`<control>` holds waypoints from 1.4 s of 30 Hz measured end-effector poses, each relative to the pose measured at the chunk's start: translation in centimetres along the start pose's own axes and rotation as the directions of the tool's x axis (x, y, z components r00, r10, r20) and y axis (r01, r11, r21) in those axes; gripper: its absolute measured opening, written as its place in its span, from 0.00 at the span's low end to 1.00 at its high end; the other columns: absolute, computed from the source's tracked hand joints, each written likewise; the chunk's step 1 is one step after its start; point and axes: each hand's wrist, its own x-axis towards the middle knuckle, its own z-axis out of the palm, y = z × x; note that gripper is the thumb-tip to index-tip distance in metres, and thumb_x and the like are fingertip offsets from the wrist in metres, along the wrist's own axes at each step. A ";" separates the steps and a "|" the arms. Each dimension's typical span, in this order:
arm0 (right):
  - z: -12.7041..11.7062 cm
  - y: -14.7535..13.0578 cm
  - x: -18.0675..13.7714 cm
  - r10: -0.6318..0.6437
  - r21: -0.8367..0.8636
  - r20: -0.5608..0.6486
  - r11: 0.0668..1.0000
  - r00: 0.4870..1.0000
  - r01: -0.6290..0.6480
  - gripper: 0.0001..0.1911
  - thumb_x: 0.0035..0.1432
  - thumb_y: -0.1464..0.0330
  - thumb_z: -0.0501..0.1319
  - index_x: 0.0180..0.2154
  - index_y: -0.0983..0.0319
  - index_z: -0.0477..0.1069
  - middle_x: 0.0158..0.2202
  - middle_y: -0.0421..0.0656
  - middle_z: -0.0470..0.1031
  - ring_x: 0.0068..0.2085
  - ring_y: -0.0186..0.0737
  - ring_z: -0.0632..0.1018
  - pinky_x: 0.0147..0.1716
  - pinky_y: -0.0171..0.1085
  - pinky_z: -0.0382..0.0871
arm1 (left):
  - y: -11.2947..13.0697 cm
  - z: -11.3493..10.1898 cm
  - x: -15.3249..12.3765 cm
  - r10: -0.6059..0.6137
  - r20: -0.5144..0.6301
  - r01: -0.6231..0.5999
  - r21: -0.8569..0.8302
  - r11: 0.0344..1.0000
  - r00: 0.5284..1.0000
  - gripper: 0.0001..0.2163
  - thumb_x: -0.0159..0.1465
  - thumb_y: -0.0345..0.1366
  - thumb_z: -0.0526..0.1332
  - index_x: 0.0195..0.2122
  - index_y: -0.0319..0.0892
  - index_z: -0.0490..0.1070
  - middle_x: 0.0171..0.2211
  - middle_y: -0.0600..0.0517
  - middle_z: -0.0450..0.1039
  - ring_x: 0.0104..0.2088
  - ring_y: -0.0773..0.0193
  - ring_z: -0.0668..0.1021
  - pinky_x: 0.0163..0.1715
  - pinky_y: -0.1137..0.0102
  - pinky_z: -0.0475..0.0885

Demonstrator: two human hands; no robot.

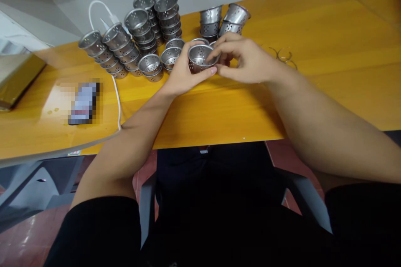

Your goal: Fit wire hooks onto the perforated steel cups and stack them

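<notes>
My left hand (181,76) is closed around a small perforated metal cup (199,56), held just above the yellow table (219,108) with its mouth facing me. My right hand (247,60) has its fingers curled at the cup's right rim, the fingertips pinched on or inside the edge; what they pinch is too small to make out. Directly behind the cup lie more loose cups (171,56).
Several stacks of the same metal cups (138,29) lie at the back left, and two short stacks (224,20) stand at the back centre. Thin wire rings (283,55) lie right of my hand. A phone (84,102), a white cable (118,100) and a gold box (17,77) are at left.
</notes>
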 end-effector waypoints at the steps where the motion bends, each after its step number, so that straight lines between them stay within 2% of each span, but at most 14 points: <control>1: -0.3 0.0 0.0 -0.007 -0.003 -0.018 1.000 1.000 0.007 0.17 0.72 0.46 0.80 0.52 0.47 0.89 0.62 0.48 0.82 0.42 0.54 0.84 0.53 0.62 0.89 | -0.2 0.3 0.1 0.002 0.005 -0.002 -0.020 1.000 1.000 0.50 0.76 0.79 0.66 0.85 0.53 0.53 0.77 0.38 0.72 0.76 0.42 0.82 0.81 0.44 0.77; 4: -1.5 0.5 0.0 0.001 -0.087 -0.116 0.996 0.993 -0.012 0.19 0.72 0.45 0.81 0.50 0.50 0.88 0.61 0.50 0.82 0.42 0.52 0.84 0.51 0.57 0.90 | -1.0 0.9 0.3 -0.003 0.020 0.005 -0.092 0.996 1.000 0.49 0.82 0.72 0.64 0.90 0.61 0.37 0.83 0.36 0.65 0.75 0.44 0.84 0.76 0.43 0.82; 7: -2.7 1.6 0.0 0.039 -0.193 -0.242 0.977 0.969 -0.088 0.15 0.74 0.50 0.81 0.52 0.50 0.89 0.62 0.53 0.82 0.45 0.54 0.85 0.50 0.55 0.90 | -1.6 0.9 0.5 -0.046 0.021 0.048 -0.120 0.992 0.999 0.50 0.83 0.61 0.70 0.91 0.66 0.33 0.86 0.35 0.64 0.68 0.46 0.89 0.70 0.42 0.87; 10: -3.3 2.8 0.0 0.065 -0.270 -0.310 0.950 0.948 -0.153 0.09 0.76 0.58 0.79 0.53 0.50 0.90 0.61 0.53 0.83 0.46 0.55 0.86 0.52 0.55 0.90 | -2.1 0.7 0.4 -0.048 0.014 0.049 -0.123 0.991 0.999 0.48 0.82 0.53 0.71 0.91 0.66 0.38 0.85 0.35 0.68 0.68 0.46 0.89 0.68 0.43 0.89; 15: -2.7 4.2 0.2 0.124 -0.341 -0.304 0.912 0.944 -0.229 0.09 0.74 0.68 0.80 0.53 0.54 0.91 0.59 0.54 0.85 0.48 0.55 0.87 0.58 0.54 0.90 | -2.4 0.7 0.0 -0.078 0.038 0.083 -0.147 0.986 0.996 0.41 0.80 0.52 0.71 0.87 0.59 0.52 0.82 0.35 0.70 0.71 0.45 0.86 0.67 0.43 0.90; 18: -2.2 4.6 0.3 0.143 -0.360 -0.277 0.901 0.950 -0.240 0.09 0.76 0.64 0.81 0.54 0.55 0.91 0.59 0.55 0.85 0.48 0.55 0.87 0.60 0.55 0.89 | -2.2 0.6 -0.1 -0.105 0.054 0.114 -0.197 0.974 0.993 0.37 0.78 0.52 0.73 0.82 0.57 0.59 0.82 0.35 0.68 0.72 0.46 0.85 0.68 0.44 0.89; 22: -1.8 5.3 0.3 0.138 -0.370 -0.250 0.901 0.958 -0.226 0.13 0.78 0.54 0.81 0.54 0.55 0.91 0.58 0.55 0.86 0.45 0.55 0.87 0.58 0.57 0.90 | -1.7 0.6 -0.1 -0.143 0.092 0.160 -0.221 0.962 0.985 0.34 0.79 0.53 0.72 0.80 0.55 0.61 0.84 0.37 0.65 0.75 0.46 0.82 0.71 0.43 0.87; 26: -1.8 5.9 0.3 0.147 -0.368 -0.252 0.900 0.957 -0.235 0.14 0.76 0.54 0.82 0.53 0.54 0.92 0.54 0.54 0.86 0.44 0.55 0.87 0.56 0.58 0.90 | -1.5 0.8 -0.3 -0.140 0.105 0.161 -0.222 0.962 0.985 0.34 0.82 0.57 0.70 0.82 0.56 0.60 0.84 0.37 0.64 0.78 0.45 0.80 0.74 0.41 0.84; 29: -1.8 5.9 0.3 0.155 -0.369 -0.244 0.898 0.957 -0.240 0.12 0.76 0.56 0.82 0.53 0.55 0.92 0.54 0.53 0.86 0.45 0.56 0.86 0.55 0.58 0.90 | -0.4 0.3 -0.1 -0.087 0.067 0.097 -0.167 0.981 0.994 0.34 0.81 0.63 0.68 0.81 0.57 0.61 0.82 0.39 0.67 0.76 0.45 0.81 0.76 0.41 0.83; 32: -1.9 5.3 0.3 0.165 -0.363 -0.231 0.900 0.959 -0.243 0.13 0.73 0.62 0.83 0.55 0.57 0.92 0.56 0.54 0.87 0.45 0.54 0.86 0.55 0.56 0.90 | 1.5 -1.7 0.5 0.002 0.008 -0.002 -0.019 1.000 1.000 0.33 0.81 0.67 0.66 0.78 0.55 0.66 0.81 0.40 0.69 0.79 0.41 0.78 0.81 0.39 0.77; 36: -2.4 4.2 0.2 0.162 -0.362 -0.259 0.898 0.952 -0.251 0.20 0.69 0.68 0.83 0.60 0.57 0.90 0.61 0.54 0.87 0.43 0.53 0.87 0.53 0.56 0.90 | 2.3 -5.7 1.1 0.052 -0.037 -0.048 0.121 0.991 0.998 0.32 0.79 0.65 0.66 0.79 0.63 0.65 0.84 0.48 0.68 0.92 0.39 0.58 0.95 0.38 0.54; 39: -3.7 3.9 0.0 0.173 -0.364 -0.306 0.887 0.936 -0.283 0.13 0.70 0.69 0.80 0.54 0.56 0.89 0.56 0.52 0.90 0.39 0.51 0.86 0.47 0.53 0.89 | 0.0 -7.8 0.6 0.057 0.002 -0.056 0.206 0.977 0.998 0.34 0.80 0.62 0.59 0.85 0.75 0.52 0.82 0.56 0.72 0.95 0.56 0.38 0.98 0.42 0.42; 41: -5.0 4.1 -0.2 0.221 -0.364 -0.320 0.869 0.921 -0.335 0.07 0.70 0.69 0.79 0.48 0.56 0.87 0.46 0.49 0.91 0.35 0.48 0.84 0.42 0.50 0.87 | -2.1 -8.3 0.0 0.051 -0.002 -0.050 0.192 0.980 0.999 0.35 0.79 0.59 0.60 0.85 0.75 0.51 0.76 0.55 0.80 0.95 0.66 0.31 0.98 0.47 0.35; 42: -5.7 4.3 -0.3 0.255 -0.375 -0.308 0.853 0.916 -0.364 0.05 0.70 0.70 0.79 0.45 0.55 0.86 0.41 0.47 0.90 0.33 0.47 0.83 0.40 0.49 0.85 | -3.0 -8.4 -0.2 0.048 -0.011 -0.045 0.169 0.985 0.999 0.36 0.77 0.59 0.63 0.84 0.73 0.53 0.74 0.54 0.83 0.94 0.66 0.29 0.97 0.49 0.29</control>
